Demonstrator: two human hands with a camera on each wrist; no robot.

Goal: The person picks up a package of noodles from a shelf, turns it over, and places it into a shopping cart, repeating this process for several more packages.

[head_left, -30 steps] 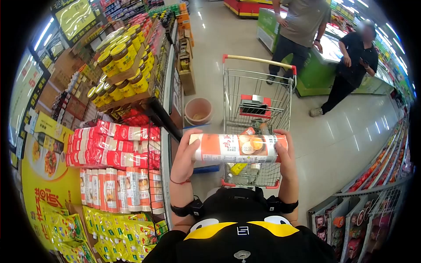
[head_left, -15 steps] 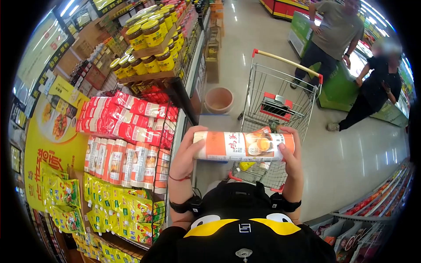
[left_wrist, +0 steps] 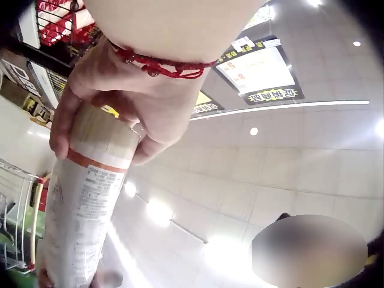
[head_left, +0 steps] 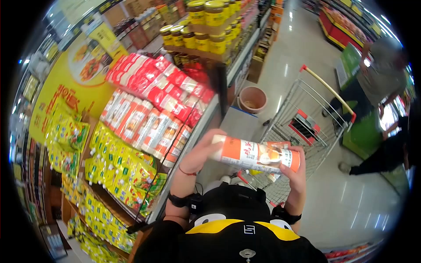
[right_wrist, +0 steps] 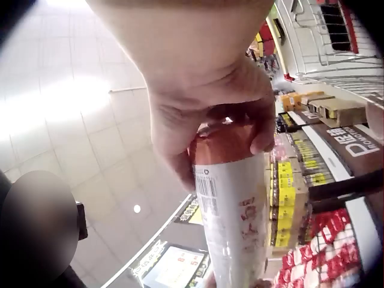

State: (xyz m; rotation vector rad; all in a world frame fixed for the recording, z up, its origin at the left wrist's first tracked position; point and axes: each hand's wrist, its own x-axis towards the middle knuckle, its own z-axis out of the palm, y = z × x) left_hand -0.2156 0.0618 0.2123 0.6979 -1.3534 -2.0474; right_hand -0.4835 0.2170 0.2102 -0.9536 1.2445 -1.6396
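Note:
A cylindrical pack of dried egg noodles (head_left: 243, 152), wrapped in orange and white paper with an egg picture, is held across in front of the chest. My left hand (head_left: 199, 153) grips its pale end, where noodles show through the wrapping in the left wrist view. Around the orange end curl the fingers and thumb of my right hand (right_wrist: 222, 120). The pack slopes slightly, its right end lower in the head view. Similar orange and white packs (head_left: 144, 125) stand in a row on the shelf to the left.
Beyond the hands is a wire shopping cart (head_left: 318, 103) with a few goods. A pink bucket (head_left: 253, 100) stands by the shelf end. Red packs (head_left: 162, 83), yellow pouches (head_left: 116, 164) and yellow-labelled jars (head_left: 204, 17) fill the display. Two people stand at the right, one in grey (head_left: 383, 79).
The head view has turned left, so shelf, cart and people have shifted right and tilted. Both hands keep hold of the noodle pack, which has gone from nearly level to sloping.

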